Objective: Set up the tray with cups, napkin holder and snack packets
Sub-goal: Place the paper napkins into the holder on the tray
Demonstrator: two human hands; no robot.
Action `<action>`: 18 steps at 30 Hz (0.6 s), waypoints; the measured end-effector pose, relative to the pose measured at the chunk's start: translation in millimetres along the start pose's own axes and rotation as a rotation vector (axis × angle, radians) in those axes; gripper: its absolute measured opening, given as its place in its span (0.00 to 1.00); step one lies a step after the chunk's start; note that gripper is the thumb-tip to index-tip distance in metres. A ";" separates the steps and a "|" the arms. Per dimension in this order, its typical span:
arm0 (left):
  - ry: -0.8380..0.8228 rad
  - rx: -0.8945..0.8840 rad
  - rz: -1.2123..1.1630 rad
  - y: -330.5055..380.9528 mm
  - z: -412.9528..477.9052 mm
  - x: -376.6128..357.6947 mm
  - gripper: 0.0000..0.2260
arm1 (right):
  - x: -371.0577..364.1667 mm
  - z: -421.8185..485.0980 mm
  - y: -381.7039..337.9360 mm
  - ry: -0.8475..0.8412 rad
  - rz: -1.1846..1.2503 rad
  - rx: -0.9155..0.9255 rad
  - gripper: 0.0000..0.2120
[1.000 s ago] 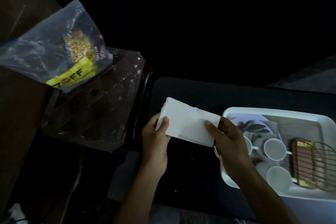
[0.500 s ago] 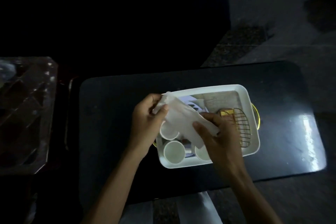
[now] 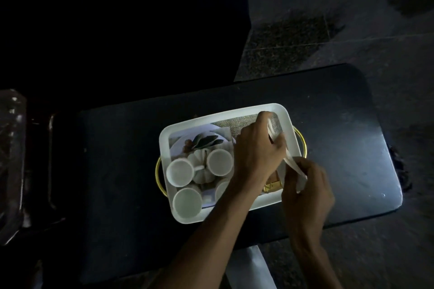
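Head camera view: both hands grip a stack of white napkins [image 3: 277,141] edge-on over the right end of a white tray [image 3: 234,112]. Left hand [image 3: 257,148] pinches the far end, right hand [image 3: 305,183] closes on the near end. Beneath them, part of a gold holder [image 3: 272,186] shows. Four white cups [image 3: 180,172] sit at the tray's left end. Tray rests on a dark desk [image 3: 340,148] above a stone floor [image 3: 352,19].
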State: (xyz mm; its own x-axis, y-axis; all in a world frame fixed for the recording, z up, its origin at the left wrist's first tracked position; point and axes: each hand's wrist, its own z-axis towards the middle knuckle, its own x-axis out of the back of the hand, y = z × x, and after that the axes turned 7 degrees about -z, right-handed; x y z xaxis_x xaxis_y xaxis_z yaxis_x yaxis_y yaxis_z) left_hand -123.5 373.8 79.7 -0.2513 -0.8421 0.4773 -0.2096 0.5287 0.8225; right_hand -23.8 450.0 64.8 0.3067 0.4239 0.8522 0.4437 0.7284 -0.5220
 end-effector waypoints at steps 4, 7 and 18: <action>-0.011 -0.025 0.091 -9.2 7.5 -19.0 0.21 | -14.9 -0.4 20.9 -0.110 0.022 0.003 0.18; -0.038 -0.013 0.168 -16.4 9.5 -27.1 0.22 | -20.9 -3.4 31.0 -0.164 -0.064 0.029 0.16; -0.075 -0.007 0.259 -29.5 4.8 -31.3 0.21 | -19.0 2.1 38.8 -0.216 -0.273 0.132 0.17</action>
State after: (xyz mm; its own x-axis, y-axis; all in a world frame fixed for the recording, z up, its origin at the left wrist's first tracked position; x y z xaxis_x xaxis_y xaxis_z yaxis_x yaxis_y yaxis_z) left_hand -113.9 385.1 39.0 -0.3646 -0.6687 0.6480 -0.1228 0.7244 0.6784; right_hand -14.2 471.4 28.5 0.0008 0.2981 0.9545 0.3675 0.8877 -0.2775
